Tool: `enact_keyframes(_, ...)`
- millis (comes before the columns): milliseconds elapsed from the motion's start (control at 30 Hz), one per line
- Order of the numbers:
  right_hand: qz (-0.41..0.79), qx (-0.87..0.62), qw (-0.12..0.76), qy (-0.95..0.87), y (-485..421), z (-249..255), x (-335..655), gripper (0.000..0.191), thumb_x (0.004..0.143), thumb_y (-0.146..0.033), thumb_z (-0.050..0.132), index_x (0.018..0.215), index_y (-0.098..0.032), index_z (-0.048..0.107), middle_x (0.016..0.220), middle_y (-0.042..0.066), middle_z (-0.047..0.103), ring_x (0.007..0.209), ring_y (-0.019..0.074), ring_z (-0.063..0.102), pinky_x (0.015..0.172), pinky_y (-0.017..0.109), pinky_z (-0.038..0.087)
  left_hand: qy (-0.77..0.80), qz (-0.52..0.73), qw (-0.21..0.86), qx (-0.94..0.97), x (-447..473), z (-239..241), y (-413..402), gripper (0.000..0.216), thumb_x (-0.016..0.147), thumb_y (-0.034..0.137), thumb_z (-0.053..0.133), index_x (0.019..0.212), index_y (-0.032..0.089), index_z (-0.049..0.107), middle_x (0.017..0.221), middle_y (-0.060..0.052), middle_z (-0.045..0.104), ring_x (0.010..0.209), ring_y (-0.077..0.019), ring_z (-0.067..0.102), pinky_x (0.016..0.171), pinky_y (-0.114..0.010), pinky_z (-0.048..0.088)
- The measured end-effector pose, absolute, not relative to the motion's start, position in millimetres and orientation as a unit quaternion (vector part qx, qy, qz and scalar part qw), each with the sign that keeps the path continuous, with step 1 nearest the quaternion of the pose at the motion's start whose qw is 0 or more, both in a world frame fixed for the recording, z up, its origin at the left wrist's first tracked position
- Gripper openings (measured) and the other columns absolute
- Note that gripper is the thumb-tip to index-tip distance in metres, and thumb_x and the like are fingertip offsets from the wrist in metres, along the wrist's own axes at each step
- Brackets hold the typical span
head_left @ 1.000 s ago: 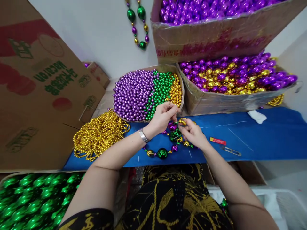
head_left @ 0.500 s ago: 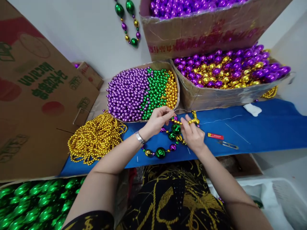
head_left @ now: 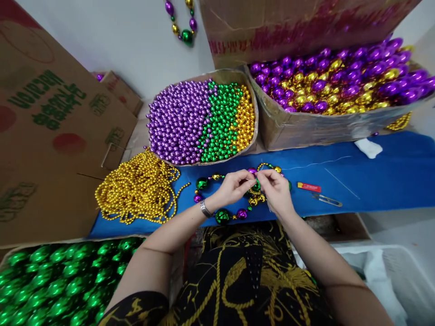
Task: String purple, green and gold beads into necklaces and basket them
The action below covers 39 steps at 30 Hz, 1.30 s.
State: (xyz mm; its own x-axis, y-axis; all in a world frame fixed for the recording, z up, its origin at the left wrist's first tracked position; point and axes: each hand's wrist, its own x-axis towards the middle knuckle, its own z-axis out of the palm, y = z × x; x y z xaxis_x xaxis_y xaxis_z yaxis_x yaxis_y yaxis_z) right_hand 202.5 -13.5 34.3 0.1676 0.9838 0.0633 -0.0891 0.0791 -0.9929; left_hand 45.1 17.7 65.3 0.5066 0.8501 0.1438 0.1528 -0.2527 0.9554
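Observation:
Over the blue table cover, my left hand [head_left: 236,186] and my right hand [head_left: 277,190] meet fingertip to fingertip, each in a pinch. A necklace of mixed green, purple and gold beads [head_left: 222,216] lies looped beneath and around them. The right fingers close on its strand, where small gold beads [head_left: 267,165] arc up by the fingertips. What the left fingers pinch is too small to make out; a purple bead shows just beside them. A thin white thread [head_left: 316,163] runs off to the right.
Gold bead strands [head_left: 136,188] lie heaped at left. Behind stand a box of small beads [head_left: 256,131] and a box of larger ones [head_left: 306,131]. A red-yellow lighter [head_left: 308,186], thread snips [head_left: 328,200] and a white scrap [head_left: 369,147] lie at right. Green beads [head_left: 61,285] fill a container below left.
My hands have come together, the left one moving down and the right fingers into a tight pinch. The gold strand has dropped lower, and more of the necklace shows left of my hands. The view has shifted.

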Motion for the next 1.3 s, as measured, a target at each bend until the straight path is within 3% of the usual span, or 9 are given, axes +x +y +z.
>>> enact_keyframes(233, 0.595, -0.416, 0.62, -0.296, 3, 32, 201, 0.039, 0.075, -0.053, 0.075, 0.085, -0.024, 0.051, 0.07, -0.006, 0.055, 0.053, 0.0056, 0.044, 0.044, 0.016, 0.034, 0.38, 0.442, 0.626, 0.518, 43, 51, 23, 0.032, 0.08, 0.045, 0.072, 0.081, 0.014, 0.065, 0.074, -0.002, 0.065, 0.056, -0.0069, 0.05, 0.055, -0.022, 0.043)
enact_keyframes(367, 0.568, -0.452, 0.601, -0.333, 11, 18, 204, 0.04, 0.076, -0.055, 0.072, 0.084, -0.024, 0.048, 0.062, -0.007, 0.049, 0.047, 0.0056, 0.041, 0.042, 0.017, 0.032, 0.395, 0.42, 0.694, 0.431, 38, 44, 31, 0.036, 0.075, 0.045, 0.077, 0.074, 0.012, 0.062, 0.073, -0.001, 0.065, 0.051, -0.0043, 0.048, 0.05, -0.019, 0.042)
enact_keyframes(500, 0.492, -0.484, 0.575, -0.439, 11, 16, 210, 0.031, 0.086, -0.052, 0.064, 0.091, -0.023, 0.055, 0.069, -0.003, 0.058, 0.054, 0.0084, 0.05, 0.048, 0.021, 0.042, 0.383, 0.406, 0.681, 0.475, 34, 51, 35, 0.032, 0.076, 0.04, 0.077, 0.086, 0.012, 0.064, 0.081, -0.003, 0.067, 0.056, -0.0048, 0.054, 0.052, -0.019, 0.045)
enact_keyframes(600, 0.412, -0.464, 0.549, -0.56, 12, 26, 217, 0.025, 0.092, -0.046, 0.058, 0.091, -0.021, 0.059, 0.096, 0.005, 0.067, 0.057, 0.0074, 0.053, 0.056, 0.025, 0.047, 0.378, 0.425, 0.628, 0.531, 33, 59, 35, 0.029, 0.08, 0.038, 0.074, 0.092, 0.015, 0.063, 0.079, -0.002, 0.067, 0.057, -0.0062, 0.057, 0.054, -0.02, 0.048)
enact_keyframes(733, 0.423, -0.42, 0.492, -0.635, 18, 39, 221, 0.026, 0.096, -0.045, 0.052, 0.089, -0.02, 0.056, 0.138, 0.012, 0.054, 0.052, 0.0033, 0.053, 0.056, 0.028, 0.049, 0.383, 0.436, 0.588, 0.563, 35, 66, 33, 0.026, 0.083, 0.037, 0.07, 0.093, 0.017, 0.057, 0.083, -0.002, 0.068, 0.058, -0.0075, 0.061, 0.052, -0.02, 0.049)
enact_keyframes(833, 0.461, -0.421, 0.435, -0.649, 22, 45, 219, 0.027, 0.097, -0.047, 0.048, 0.094, -0.021, 0.053, 0.106, 0.007, 0.07, 0.053, 0.0068, 0.057, 0.055, 0.025, 0.048, 0.378, 0.443, 0.581, 0.569, 35, 69, 31, 0.022, 0.085, 0.035, 0.068, 0.088, 0.018, 0.055, 0.086, -0.003, 0.068, 0.063, -0.0085, 0.064, 0.055, -0.02, 0.05)
enact_keyframes(967, 0.347, -0.487, 0.405, -0.692, 27, 52, 223, 0.025, 0.098, -0.044, 0.048, 0.095, -0.021, 0.057, 0.073, 0.0, 0.066, 0.06, 0.0114, 0.062, 0.06, 0.024, 0.047, 0.354, 0.452, 0.527, 0.627, 30, 71, 30, 0.012, 0.09, 0.026, 0.06, 0.081, 0.017, 0.057, 0.091, -0.005, 0.066, 0.071, -0.0106, 0.066, 0.061, -0.024, 0.053)
enact_keyframes(1167, 0.1, -0.509, 0.271, -0.811, 33, 61, 237, 0.027, 0.1, -0.035, 0.041, 0.092, -0.021, 0.064, 0.086, 0.005, 0.068, 0.077, 0.0168, 0.064, 0.068, 0.028, 0.043, 0.3, 0.416, 0.233, 0.826, 26, 69, 27, 0.024, 0.09, 0.007, 0.046, 0.091, 0.019, 0.067, 0.098, -0.007, 0.063, 0.092, -0.015, 0.062, 0.079, -0.03, 0.053)
enact_keyframes(1300, 0.107, -0.485, 0.158, -0.853, 36, 67, 244, 0.03, 0.1, -0.036, 0.039, 0.089, -0.021, 0.062, 0.081, 0.005, 0.064, 0.069, 0.0158, 0.058, 0.061, 0.028, 0.036, 0.29, 0.412, 0.149, 0.851, 27, 64, 26, 0.029, 0.091, 0.006, 0.044, 0.106, 0.019, 0.065, 0.102, -0.008, 0.06, 0.094, -0.0162, 0.06, 0.078, -0.03, 0.054)
